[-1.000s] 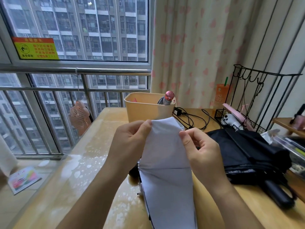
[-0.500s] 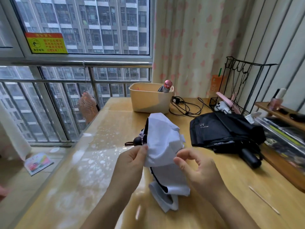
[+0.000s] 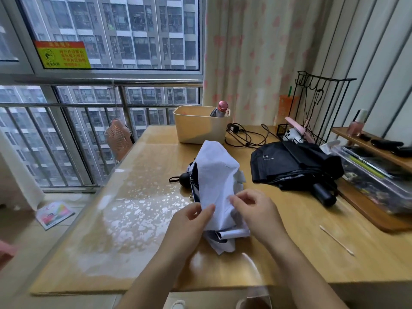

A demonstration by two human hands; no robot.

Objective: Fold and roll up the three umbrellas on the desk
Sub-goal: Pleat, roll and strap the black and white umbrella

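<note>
- The wooden desk (image 3: 312,253) runs along the window, its glossy top catching the light on the left half.
- The black umbrella (image 3: 289,163) lies on the right part of the desk, collapsed but loose, with its canopy bunched in wide folds. A small "UV" print faces up at its left end. Its thick black handle sticks out of the folds towards the near-right, so its long axis runs on a diagonal from far-left to near-right. It is apart from both hands.
- The white umbrella (image 3: 216,175) sits at the middle of the desk, just left of the black one and not touching it. Its pale fabric is gathered into one long bundle with dark lining showing at the left edge. The bundle's long axis runs from the near edge away towards the bin, and its far end is lifted off the desk. A round black handle knob pokes out at the bundle's left side, with a strap loop trailing left. The shaft is hidden under the cloth.
- The beige bin (image 3: 196,130) stands at the far edge behind the white umbrella.
- The left hand (image 3: 191,221) pinches the near-left edge of the white fabric between thumb and fingers.
- The right hand (image 3: 256,210) has its fingers curled and pinches a fold of the same fabric just beside the left hand.
- A charger cable (image 3: 245,137) coils between the bin and the black umbrella.
- A thin stick (image 3: 336,240) lies near the right front corner.
</note>
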